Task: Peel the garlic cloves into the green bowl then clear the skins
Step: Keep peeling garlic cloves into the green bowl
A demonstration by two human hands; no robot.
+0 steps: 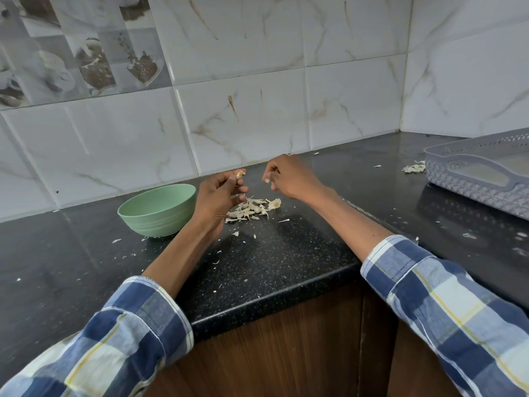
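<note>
My left hand (219, 196) pinches a small garlic clove (239, 175) at its fingertips, just right of the green bowl (156, 210) on the black counter. A short gap separates it from my right hand (289, 177), whose fingers are curled with nothing clearly visible between them. Below and between the hands lies a pile of pale garlic skins (252, 209). The bowl's inside is hidden from this angle.
A grey perforated plastic tray (475, 170) stands at the right on the counter, with a few skins (414, 167) beside it. Small skin flakes are scattered over the black counter (272, 262). A tiled wall runs behind, and the counter's front edge turns a corner near me.
</note>
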